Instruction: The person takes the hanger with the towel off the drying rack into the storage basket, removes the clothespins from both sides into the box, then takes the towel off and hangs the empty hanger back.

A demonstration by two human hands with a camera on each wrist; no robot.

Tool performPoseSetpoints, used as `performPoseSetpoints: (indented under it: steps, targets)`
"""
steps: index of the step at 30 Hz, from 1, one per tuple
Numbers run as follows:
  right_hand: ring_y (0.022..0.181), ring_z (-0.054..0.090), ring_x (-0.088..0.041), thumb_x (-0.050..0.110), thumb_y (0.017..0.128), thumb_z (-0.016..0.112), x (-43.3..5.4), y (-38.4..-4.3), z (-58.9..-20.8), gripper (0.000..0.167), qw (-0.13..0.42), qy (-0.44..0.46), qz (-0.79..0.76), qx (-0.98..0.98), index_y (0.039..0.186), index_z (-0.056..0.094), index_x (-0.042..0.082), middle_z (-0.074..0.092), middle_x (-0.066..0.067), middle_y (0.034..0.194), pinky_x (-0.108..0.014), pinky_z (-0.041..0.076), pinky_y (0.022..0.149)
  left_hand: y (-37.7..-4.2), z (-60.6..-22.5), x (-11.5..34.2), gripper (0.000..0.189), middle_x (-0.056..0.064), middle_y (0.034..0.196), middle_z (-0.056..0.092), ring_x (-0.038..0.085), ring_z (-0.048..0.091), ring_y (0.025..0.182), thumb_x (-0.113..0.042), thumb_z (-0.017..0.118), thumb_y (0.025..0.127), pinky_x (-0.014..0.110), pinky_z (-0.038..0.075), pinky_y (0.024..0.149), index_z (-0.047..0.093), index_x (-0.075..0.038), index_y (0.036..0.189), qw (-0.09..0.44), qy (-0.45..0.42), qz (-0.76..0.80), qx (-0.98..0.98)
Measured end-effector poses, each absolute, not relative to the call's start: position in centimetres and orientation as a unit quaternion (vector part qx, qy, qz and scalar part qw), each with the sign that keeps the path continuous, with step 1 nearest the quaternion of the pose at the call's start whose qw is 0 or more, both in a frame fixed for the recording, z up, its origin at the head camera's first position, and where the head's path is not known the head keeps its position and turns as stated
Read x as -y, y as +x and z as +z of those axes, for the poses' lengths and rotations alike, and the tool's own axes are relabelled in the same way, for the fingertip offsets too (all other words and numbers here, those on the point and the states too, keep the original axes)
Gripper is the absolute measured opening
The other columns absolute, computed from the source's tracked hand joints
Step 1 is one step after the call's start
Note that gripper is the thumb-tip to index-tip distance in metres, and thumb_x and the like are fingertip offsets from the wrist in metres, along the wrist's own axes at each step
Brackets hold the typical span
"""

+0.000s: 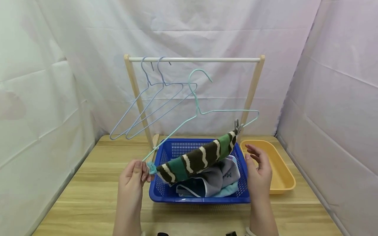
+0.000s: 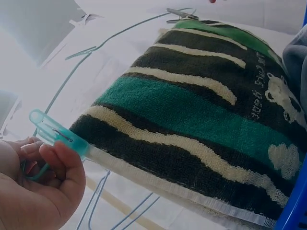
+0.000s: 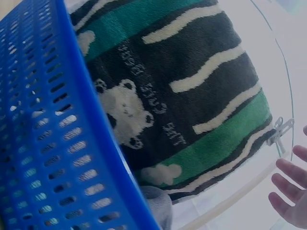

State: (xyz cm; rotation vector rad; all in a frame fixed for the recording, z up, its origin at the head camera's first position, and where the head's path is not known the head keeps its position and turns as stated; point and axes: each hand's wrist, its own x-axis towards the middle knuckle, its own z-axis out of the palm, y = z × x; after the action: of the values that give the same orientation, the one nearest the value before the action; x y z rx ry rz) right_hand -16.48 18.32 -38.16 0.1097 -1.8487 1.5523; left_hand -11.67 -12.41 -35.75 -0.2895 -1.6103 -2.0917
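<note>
My left hand (image 1: 134,173) grips the lower left corner of a mint-green wire hanger (image 1: 180,126), its fingers curled round the wire. Right beside those fingers, a teal plastic clip (image 2: 60,134) fastens one corner of a dark green striped towel (image 1: 203,157) to the hanger. The towel's other corner is held by a metal clip (image 3: 280,134) near the hanger's right end. A pale bear and lettering show on the towel in the right wrist view. My right hand (image 1: 258,170) stays apart from the hanger, fingers loosely bent and holding nothing, by the blue basket's right side.
The blue basket (image 1: 200,199) under the towel contains folded grey cloth (image 1: 217,180) and light blue cloth. A yellow tray (image 1: 283,173) stands at its right. Behind, a wooden rack (image 1: 254,88) with a white rail (image 1: 218,60) carries two blue hangers (image 1: 130,111) on its left.
</note>
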Motion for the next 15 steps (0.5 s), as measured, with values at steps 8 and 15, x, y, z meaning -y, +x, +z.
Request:
performPoseSetpoints:
  steps: [8, 15]
  targets:
    - [0.113, 0.052, -0.014, 0.0, 0.097, 0.055, -19.2, -15.8, -37.7, 0.028, 0.38, 0.027, 0.569, 0.729, 0.124, 0.062, 0.004, 0.062, -0.004, 0.121, -0.028, 0.04, 0.096, -11.5, -35.8, 12.6, 0.034, 0.007, 0.064, 0.036, 0.017, 0.044, 0.058, -0.012, 0.035, 0.107, 0.025, 0.046, 0.053, 0.043, 0.006, 0.078, 0.221, -0.143, -0.753, 0.602]
    - [0.109, 0.054, -0.021, -0.005, 0.096, 0.052, -19.7, -15.4, -37.4, 0.026, 0.392, 0.068, 0.632, 0.665, 0.121, 0.059, -0.008, 0.063, -0.013, 0.119, -0.024, 0.042, 0.093, -11.9, -36.0, 13.0, 0.03, 0.008, 0.066, 0.036, 0.018, 0.045, 0.058, -0.004, 0.033, 0.106, 0.028, 0.044, 0.051, 0.042, 0.005, 0.079, 0.211, -0.212, -0.736, 0.608]
